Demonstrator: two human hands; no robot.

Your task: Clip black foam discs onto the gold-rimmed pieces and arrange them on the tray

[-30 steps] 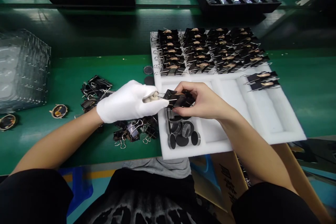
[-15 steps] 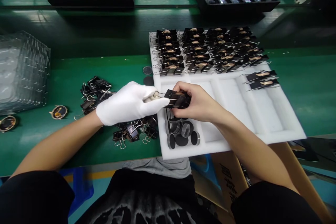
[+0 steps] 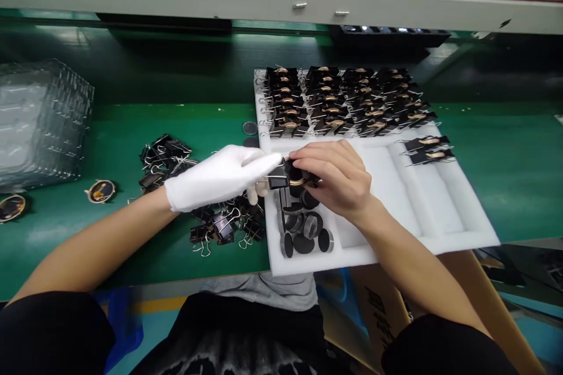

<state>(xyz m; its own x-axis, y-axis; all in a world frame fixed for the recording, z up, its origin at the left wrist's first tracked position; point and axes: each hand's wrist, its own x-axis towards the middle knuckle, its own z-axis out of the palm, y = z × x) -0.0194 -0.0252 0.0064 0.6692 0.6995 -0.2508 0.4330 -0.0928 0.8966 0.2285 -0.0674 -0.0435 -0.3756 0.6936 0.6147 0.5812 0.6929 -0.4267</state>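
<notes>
My left hand, in a white glove, is closed on a black binder clip at the left side of a round gold-rimmed piece. Bare fingers of my right hand wrap round the right side of that piece, where another black clip partly shows. Both hands are over the near left part of a white foam tray. Below them, several black round discs lie in the tray's left compartment.
Rows of clipped pieces fill the tray's far part. Loose binder clips are piled left of the tray. Two gold-rimmed round pieces and a stack of clear plastic trays stand farther left. A dark box is at the back.
The gold-rimmed piece has turned and shows its round rim. My right hand's fingers now reach over its top, and my left hand's fingers have shifted on the clip. The view has tilted upward.
</notes>
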